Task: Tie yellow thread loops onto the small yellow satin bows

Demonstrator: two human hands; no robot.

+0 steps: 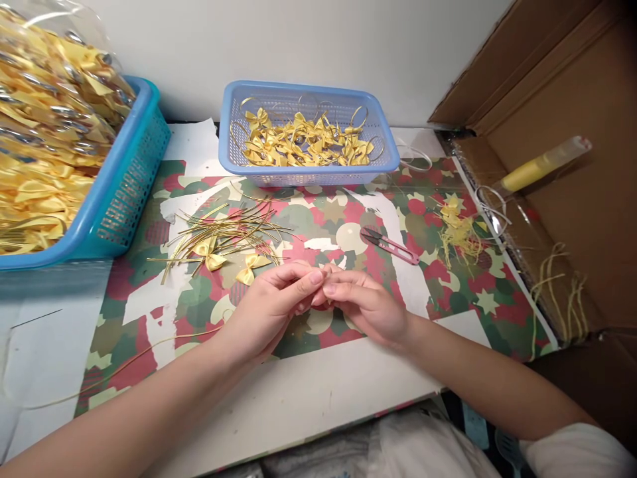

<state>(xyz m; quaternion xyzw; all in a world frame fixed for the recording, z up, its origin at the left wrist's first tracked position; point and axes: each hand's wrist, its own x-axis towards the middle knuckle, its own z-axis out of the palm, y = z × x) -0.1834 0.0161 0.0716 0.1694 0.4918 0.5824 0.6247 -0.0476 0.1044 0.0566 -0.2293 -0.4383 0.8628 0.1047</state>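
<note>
Over at the far left edge, a turquoise basket (130, 174) holds a bagged heap of yellow bows, crowding that side of the surface (308, 392). Next come loose gold wires (226, 232) and two yellow bows (233, 260) on the patterned paper. The left hand (266, 312) and right hand (365, 307) meet fingertip to fingertip at the centre, both pinched closed; what they pinch is too small to tell. Behind them sits a blue basket (308, 178) of finished bows. Pink snips (389, 245) lie right of centre, then yellow scraps (458, 232) near the cardboard box (572, 219). Bare room stays along the front edge.
</note>
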